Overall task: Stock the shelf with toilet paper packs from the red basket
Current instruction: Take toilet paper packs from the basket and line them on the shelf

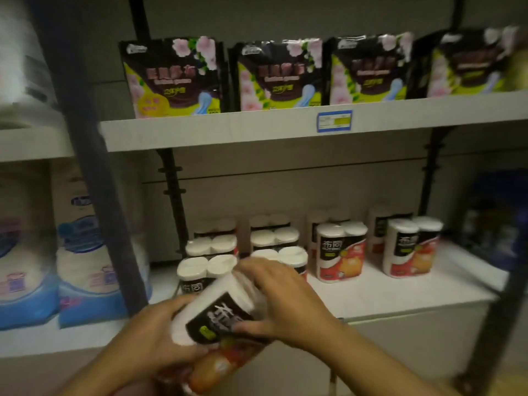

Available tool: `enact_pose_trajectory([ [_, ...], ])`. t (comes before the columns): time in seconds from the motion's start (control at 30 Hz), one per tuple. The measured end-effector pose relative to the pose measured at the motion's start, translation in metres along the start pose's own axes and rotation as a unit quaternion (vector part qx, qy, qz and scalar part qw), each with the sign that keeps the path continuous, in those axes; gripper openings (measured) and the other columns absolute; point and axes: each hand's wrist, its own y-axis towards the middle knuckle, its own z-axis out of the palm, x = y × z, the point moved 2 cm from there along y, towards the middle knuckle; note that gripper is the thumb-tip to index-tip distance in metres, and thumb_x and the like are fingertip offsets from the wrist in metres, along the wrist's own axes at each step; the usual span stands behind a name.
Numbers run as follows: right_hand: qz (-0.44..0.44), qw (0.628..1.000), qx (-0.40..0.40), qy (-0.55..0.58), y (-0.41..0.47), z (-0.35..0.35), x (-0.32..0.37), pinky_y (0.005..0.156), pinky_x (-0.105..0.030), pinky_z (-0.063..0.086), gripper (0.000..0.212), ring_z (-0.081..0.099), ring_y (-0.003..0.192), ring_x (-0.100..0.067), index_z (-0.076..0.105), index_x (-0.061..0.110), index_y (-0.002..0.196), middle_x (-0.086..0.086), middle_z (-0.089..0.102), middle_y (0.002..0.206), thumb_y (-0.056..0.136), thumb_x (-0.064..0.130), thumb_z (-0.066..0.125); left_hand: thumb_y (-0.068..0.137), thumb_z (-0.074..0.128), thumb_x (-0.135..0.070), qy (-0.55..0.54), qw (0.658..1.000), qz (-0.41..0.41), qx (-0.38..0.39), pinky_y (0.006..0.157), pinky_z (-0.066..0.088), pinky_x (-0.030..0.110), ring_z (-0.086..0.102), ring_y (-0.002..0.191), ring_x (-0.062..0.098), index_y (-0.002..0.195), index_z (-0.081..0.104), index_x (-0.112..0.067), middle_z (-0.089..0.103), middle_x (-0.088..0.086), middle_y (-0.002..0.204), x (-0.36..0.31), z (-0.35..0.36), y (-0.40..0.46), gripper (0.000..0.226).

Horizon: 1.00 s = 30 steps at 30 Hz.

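Both hands hold one toilet paper pack, white rolls in a black, red and orange wrapper, tilted with its top pointing up and to the right, just in front of the lower shelf. My left hand grips its lower left side. My right hand wraps over its upper right side. Several matching packs stand upright in rows on the lower shelf behind. The red basket is out of view.
Black flowered pouches line the upper shelf, which carries a blue price tag. Blue and white bags fill the left bay beyond a dark upright post. Dark goods sit blurred at far right.
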Motion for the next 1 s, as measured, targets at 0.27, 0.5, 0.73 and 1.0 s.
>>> enact_pose_trajectory([
  [0.27,0.242,0.884,-0.048,0.397,-0.057,-0.02,-0.1,0.083,-0.022,0.055,0.063,0.06,0.103,-0.004,0.04,0.051,0.12,0.023,0.056,0.114,0.07,0.046,0.079,0.018,0.086,-0.066,-0.327,0.945,0.013,-0.014,0.077,0.055,0.031,0.071,0.088,0.007,0.106,0.062,-0.028,0.075,-0.013,0.097,-0.062,0.085,0.059,0.1],
  [0.5,0.287,0.875,-0.099,0.378,-0.117,-0.038,-0.204,0.083,-0.022,0.054,0.062,0.064,0.108,-0.005,0.052,0.043,0.125,0.017,0.068,0.115,0.071,0.037,0.081,0.038,0.092,-0.046,-0.329,0.943,0.033,0.026,0.093,0.052,0.032,0.063,0.105,0.004,0.12,0.05,-0.032,0.066,-0.012,0.115,-0.12,0.192,0.109,0.092],
  [0.73,0.34,0.861,-0.107,0.364,-0.125,-0.023,-0.293,0.07,-0.016,0.053,0.065,0.062,0.103,-0.007,0.051,0.039,0.127,0.016,0.064,0.114,0.07,0.034,0.082,0.047,0.092,-0.032,-0.361,0.932,-0.032,0.029,0.098,0.05,0.044,0.059,0.113,0.016,0.126,0.042,-0.031,0.059,-0.005,0.125,-0.13,0.272,0.171,0.093],
  [1.0,0.326,0.863,-0.121,0.367,-0.103,0.001,-0.34,0.081,-0.022,0.054,0.068,0.059,0.104,-0.003,0.041,0.044,0.125,0.025,0.056,0.111,0.07,0.032,0.081,0.049,0.087,-0.036,-0.353,0.935,-0.023,-0.01,0.097,0.051,0.04,0.058,0.114,0.013,0.13,0.04,-0.031,0.057,-0.01,0.121,-0.119,0.294,0.208,0.095],
])
